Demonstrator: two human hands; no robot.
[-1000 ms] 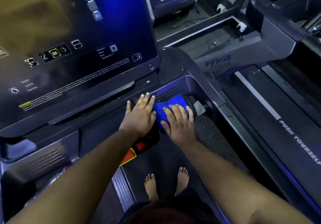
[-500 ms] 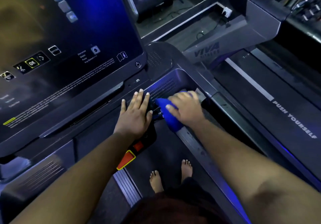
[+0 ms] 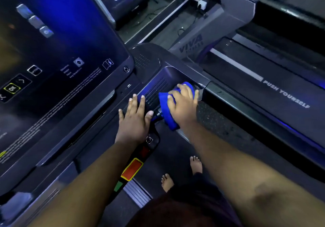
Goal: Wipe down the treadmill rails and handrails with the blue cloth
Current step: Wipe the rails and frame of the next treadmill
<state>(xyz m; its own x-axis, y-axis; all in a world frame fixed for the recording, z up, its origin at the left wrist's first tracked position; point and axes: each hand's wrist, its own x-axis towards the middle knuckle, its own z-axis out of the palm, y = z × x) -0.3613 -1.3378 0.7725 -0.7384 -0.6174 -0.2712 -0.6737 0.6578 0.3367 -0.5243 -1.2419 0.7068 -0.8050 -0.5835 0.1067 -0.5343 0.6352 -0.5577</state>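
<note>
Wiping with the folded blue microfibre cloth (image 3: 166, 111) at the dark handrail's (image 3: 233, 101) inner end, you risk it slipping off the narrow stub. Your right hand (image 3: 183, 107) curls its fingers (image 3: 173, 97) over it; your left hand (image 3: 134, 121), fingers (image 3: 131, 104) spread flat, presses the black console ledge (image 3: 98, 121) near the red stop button (image 3: 131, 169).

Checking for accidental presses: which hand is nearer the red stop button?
Left. The left hand lies flat just above the red stop button; the right hand is farther, up-right on the blue cloth.
</note>
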